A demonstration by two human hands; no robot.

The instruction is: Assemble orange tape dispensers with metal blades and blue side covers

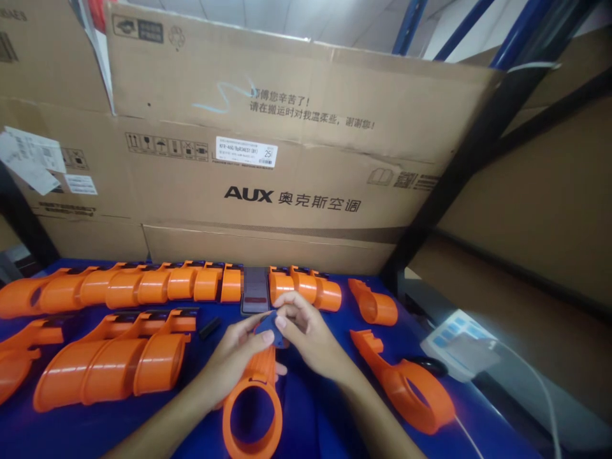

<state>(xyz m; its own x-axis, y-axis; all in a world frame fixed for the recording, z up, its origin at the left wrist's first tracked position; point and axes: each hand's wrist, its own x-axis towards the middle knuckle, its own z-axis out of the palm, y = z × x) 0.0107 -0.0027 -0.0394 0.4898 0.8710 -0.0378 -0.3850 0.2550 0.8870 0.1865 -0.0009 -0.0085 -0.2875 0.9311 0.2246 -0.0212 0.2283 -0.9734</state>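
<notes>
My left hand (233, 350) is closed around the handle of an orange plastic part (262, 368), whose round open ring points toward me. A small dark-blue piece (278, 338) sits at the far end of that handle. My left thumb lies on the blue piece. The thumb and fingers of my right hand (310, 335) pinch the same blue piece from the right side. Part of the handle is hidden behind my fingers. Just beyond my hands a phone-like grey slab (255, 287) lies among the orange parts.
A row of similar orange parts (182, 282) with black ends lines the back of the blue table. More orange parts (112, 363) are at the left, and others (425, 395) at the right. A white device (459, 344) with a cable stands right; cardboard (287, 166) walls the back.
</notes>
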